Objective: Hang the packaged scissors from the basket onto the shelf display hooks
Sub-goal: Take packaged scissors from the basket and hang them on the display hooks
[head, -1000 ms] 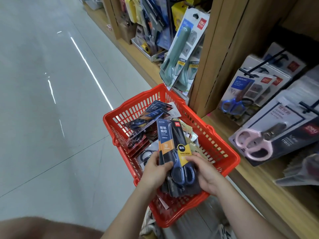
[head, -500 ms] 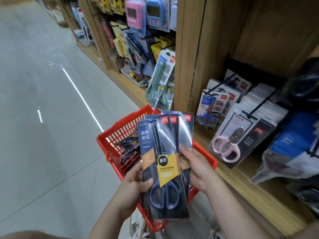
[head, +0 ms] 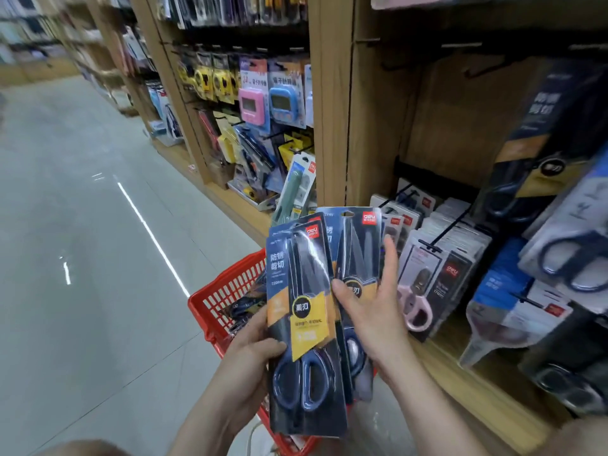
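My left hand (head: 248, 363) grips a stack of dark blue scissor packs (head: 304, 327) by its lower left edge, thumb on the front. My right hand (head: 371, 304) holds a second pack of the same scissors (head: 357, 245) just to the right, thumb on its front and fingers along its right edge. Both packs stand upright above the red basket (head: 223, 301), which holds more packs. Bare black display hooks (head: 477, 69) stick out of the wooden back panel at the upper right.
Hooks on the lower shelf carry pink-handled scissors (head: 416, 311) and white packs. Larger dark scissor packs (head: 539, 143) hang at the far right. A wooden upright (head: 332, 103) divides this bay from timers and tools on the left. Grey floor lies to the left.
Both hands lifted the packs up out of the basket. The right hand has pulled one pack off to the right of the stack, and my view has risen toward the shelf.
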`<state>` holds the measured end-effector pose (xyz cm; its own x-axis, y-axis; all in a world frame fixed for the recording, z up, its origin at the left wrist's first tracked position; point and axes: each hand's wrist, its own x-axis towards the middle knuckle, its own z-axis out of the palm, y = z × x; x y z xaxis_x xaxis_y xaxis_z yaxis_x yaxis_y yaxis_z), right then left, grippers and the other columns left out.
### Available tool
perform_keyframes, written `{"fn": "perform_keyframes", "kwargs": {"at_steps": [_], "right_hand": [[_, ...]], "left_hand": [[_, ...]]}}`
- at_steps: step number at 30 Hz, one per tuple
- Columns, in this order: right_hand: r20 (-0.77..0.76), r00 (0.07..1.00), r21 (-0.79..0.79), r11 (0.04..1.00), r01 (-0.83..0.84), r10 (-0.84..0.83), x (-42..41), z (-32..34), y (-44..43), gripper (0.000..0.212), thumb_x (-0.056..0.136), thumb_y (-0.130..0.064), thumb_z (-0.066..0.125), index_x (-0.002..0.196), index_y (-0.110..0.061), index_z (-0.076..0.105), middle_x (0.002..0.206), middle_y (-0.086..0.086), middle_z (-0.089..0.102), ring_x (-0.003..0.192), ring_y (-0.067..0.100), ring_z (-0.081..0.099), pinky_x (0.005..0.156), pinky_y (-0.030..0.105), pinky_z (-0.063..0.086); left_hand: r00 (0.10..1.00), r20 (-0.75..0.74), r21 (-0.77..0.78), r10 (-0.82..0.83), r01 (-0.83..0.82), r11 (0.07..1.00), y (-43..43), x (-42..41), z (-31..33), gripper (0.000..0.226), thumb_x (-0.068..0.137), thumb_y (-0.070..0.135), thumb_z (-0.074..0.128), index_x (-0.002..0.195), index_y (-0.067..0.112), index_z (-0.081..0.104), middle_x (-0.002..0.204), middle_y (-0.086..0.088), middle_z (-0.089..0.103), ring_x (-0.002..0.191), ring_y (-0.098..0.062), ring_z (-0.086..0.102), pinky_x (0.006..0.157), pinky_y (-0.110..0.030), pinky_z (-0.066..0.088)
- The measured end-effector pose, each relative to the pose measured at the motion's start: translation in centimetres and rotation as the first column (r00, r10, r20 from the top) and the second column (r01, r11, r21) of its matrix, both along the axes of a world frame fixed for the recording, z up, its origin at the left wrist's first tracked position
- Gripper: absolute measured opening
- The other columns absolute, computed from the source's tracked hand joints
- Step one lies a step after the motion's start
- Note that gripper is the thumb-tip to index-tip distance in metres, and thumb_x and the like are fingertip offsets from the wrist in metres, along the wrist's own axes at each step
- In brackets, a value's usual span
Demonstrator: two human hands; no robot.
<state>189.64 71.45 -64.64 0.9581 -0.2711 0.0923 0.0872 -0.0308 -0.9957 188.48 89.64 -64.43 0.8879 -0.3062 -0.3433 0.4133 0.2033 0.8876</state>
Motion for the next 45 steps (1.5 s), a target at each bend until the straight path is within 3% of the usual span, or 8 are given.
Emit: {"fn": "perform_keyframes", "kwargs": {"at_steps": [6, 10, 16, 22, 28, 35, 39, 45], "right_hand": [[0.019, 0.997, 0.045, 0.996, -0.075, 0.075, -1.3, 1.8, -0.7, 0.046, 0.098, -0.024, 0.054, 0.136, -0.047, 0.042, 0.132, -0.006, 0.062, 0.112, 0.008, 0.066, 0.094, 0.030, 0.056], [-0.002, 1.000, 0.089, 0.996, -0.006, 0.006, -1.8, 2.3, -2.0, 0.035, 0.090, -0.040, 0.058, 0.125, -0.044, 0.054, 0.126, -0.004, 0.067, 0.112, 0.017, 0.067, 0.098, 0.048, 0.053], [0.022, 0.985, 0.165, 0.972, 0.168, -0.174, -2.3, 2.8, -3.9, 0.005, 0.089, -0.034, 0.064, 0.093, -0.033, 0.067, 0.079, 0.024, 0.061, 0.069, 0.030, 0.053, 0.065, 0.053, 0.046], [0.066, 0.926, 0.160, 0.920, 0.359, -0.373, -3.7, 4.6, -6.1, 0.025, 0.096, -0.024, 0.060, 0.081, -0.044, 0.061, 0.058, -0.006, 0.051, 0.060, 0.018, 0.050, 0.063, 0.042, 0.042], [0.046, 0.938, 0.226, 0.919, 0.324, -0.343, -4.7, 6.2, -7.3, 0.014, 0.095, -0.023, 0.061, 0.083, -0.030, 0.063, 0.069, 0.005, 0.055, 0.065, 0.021, 0.051, 0.064, 0.040, 0.042], [0.070, 0.954, 0.153, 0.948, 0.278, -0.291, -7.1, 7.8, -8.4, 0.042, 0.067, -0.070, 0.072, 0.087, -0.035, 0.064, 0.072, -0.018, 0.057, 0.072, 0.004, 0.055, 0.074, 0.020, 0.044], [0.072, 0.984, 0.175, 0.973, 0.151, -0.166, -8.4, 8.5, -9.6, 0.058, 0.064, -0.057, 0.078, 0.114, -0.058, 0.049, 0.106, -0.034, 0.067, 0.102, -0.005, 0.066, 0.093, 0.029, 0.052], [0.181, 0.974, 0.133, 0.985, 0.111, -0.134, -10.1, 10.0, -12.0, 0.068, 0.072, -0.038, 0.070, 0.126, -0.060, 0.034, 0.115, -0.043, 0.060, 0.109, -0.013, 0.060, 0.085, 0.008, 0.049]], "left_hand": [[0.999, 0.043, 0.138, -0.016, 0.010, 0.990, -2.3, -1.0, 2.9, 0.057, 0.092, -0.013, 0.041, 0.119, 0.030, 0.068, 0.108, -0.010, 0.076, 0.099, -0.033, 0.072, 0.091, -0.047, 0.056], [0.989, 0.132, 0.174, -0.072, 0.048, 0.984, -3.1, -1.5, 4.4, 0.056, 0.097, -0.011, 0.042, 0.125, 0.033, 0.062, 0.111, -0.004, 0.075, 0.100, -0.027, 0.073, 0.088, -0.046, 0.057], [0.973, 0.177, 0.123, 0.151, -0.174, 0.977, -4.2, -0.9, 4.8, 0.032, 0.089, -0.017, 0.052, 0.106, 0.005, 0.068, 0.097, -0.017, 0.076, 0.083, -0.035, 0.074, 0.074, -0.042, 0.056], [0.910, 0.161, -0.013, 0.383, -0.386, 0.922, -4.0, 0.3, 6.2, 0.029, 0.089, -0.017, 0.047, 0.096, 0.008, 0.060, 0.083, -0.017, 0.072, 0.064, -0.028, 0.069, 0.071, -0.039, 0.055], [0.937, 0.180, -0.029, 0.299, -0.299, 0.954, -6.0, 0.2, 9.0, 0.004, 0.095, 0.007, 0.056, 0.096, 0.008, 0.059, 0.073, -0.013, 0.073, 0.058, -0.021, 0.070, 0.053, -0.031, 0.056], [0.899, 0.432, 0.260, 0.072, -0.201, 0.944, -11.3, -1.2, 10.3, 0.008, 0.090, 0.014, 0.069, 0.095, 0.019, 0.067, 0.077, -0.011, 0.076, 0.077, -0.032, 0.074, 0.086, -0.055, 0.054], [0.899, 0.435, 0.290, 0.046, -0.189, 0.938, -13.4, -1.1, 9.5, 0.013, 0.091, 0.010, 0.067, 0.092, 0.023, 0.065, 0.078, -0.012, 0.076, 0.083, -0.039, 0.071, 0.090, -0.063, 0.050], [0.918, 0.394, 0.183, 0.055, -0.136, 0.974, -16.0, -1.0, 9.8, 0.016, 0.092, -0.001, 0.061, 0.105, 0.009, 0.059, 0.088, -0.014, 0.077, 0.097, -0.044, 0.069, 0.094, -0.063, 0.049]]}}
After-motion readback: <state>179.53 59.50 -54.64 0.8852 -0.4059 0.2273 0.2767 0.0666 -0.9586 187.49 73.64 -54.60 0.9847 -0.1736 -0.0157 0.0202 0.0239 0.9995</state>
